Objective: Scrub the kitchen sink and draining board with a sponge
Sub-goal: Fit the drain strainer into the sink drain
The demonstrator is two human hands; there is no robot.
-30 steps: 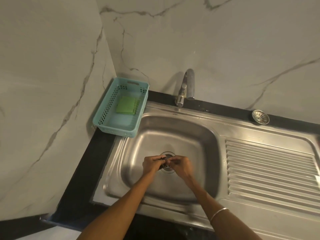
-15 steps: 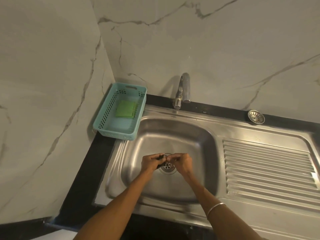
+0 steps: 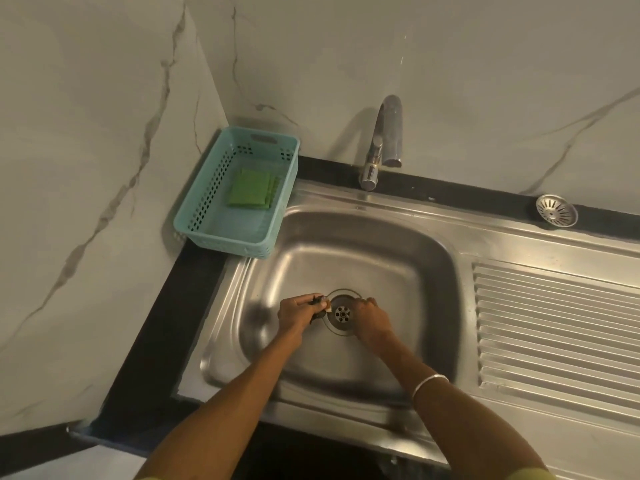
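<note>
Sink basin (image 3: 346, 244): left hand (image 3: 296, 315) grips a dark scrubber (image 3: 320, 306); right hand (image 3: 370, 318), fingers curled, contents unclear. I'd work the drain (image 3: 342, 312) rim in tight circles.

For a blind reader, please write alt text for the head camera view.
Two hands reach into a steel sink: the left hand grips a small dark object beside the open drain, the right hand rests on the drain's other side. Green scrub pads lie in a teal basket.

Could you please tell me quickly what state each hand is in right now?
Left hand: curled, gripping a small dark object beside the round steel drain.
Right hand: fingers curled over the drain rim; whether it holds anything cannot be told.
</note>
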